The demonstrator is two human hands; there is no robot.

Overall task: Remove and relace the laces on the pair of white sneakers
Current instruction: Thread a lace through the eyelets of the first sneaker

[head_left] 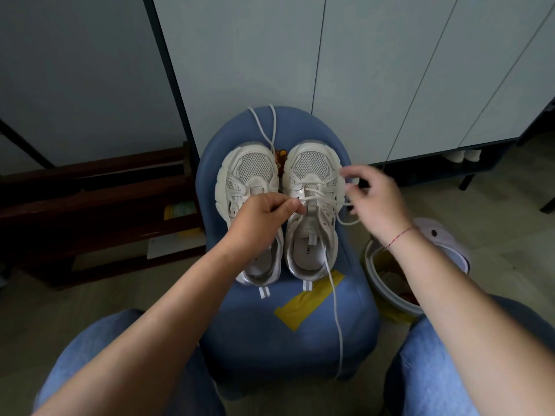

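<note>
Two white sneakers stand side by side on a blue chair (300, 331), toes pointing away from me. The left sneaker (249, 172) has no lace in its eyelets; a loose white lace (264, 127) lies beyond its toe on the chair back. The right sneaker (312, 187) is partly laced. My left hand (264, 220) pinches its lace (312, 197) over the tongue. My right hand (375, 199) pinches the lace's other stretch at the shoe's right side. A long lace end (336, 310) trails down over the seat.
Yellow tape (306, 301) is stuck on the seat. A white bin (387, 283) with rubbish and a pale slipper (441, 238) sit on the floor to the right. A dark wooden rack (90, 205) stands left. White cabinet doors (360, 70) are behind. My knees (90, 370) flank the chair.
</note>
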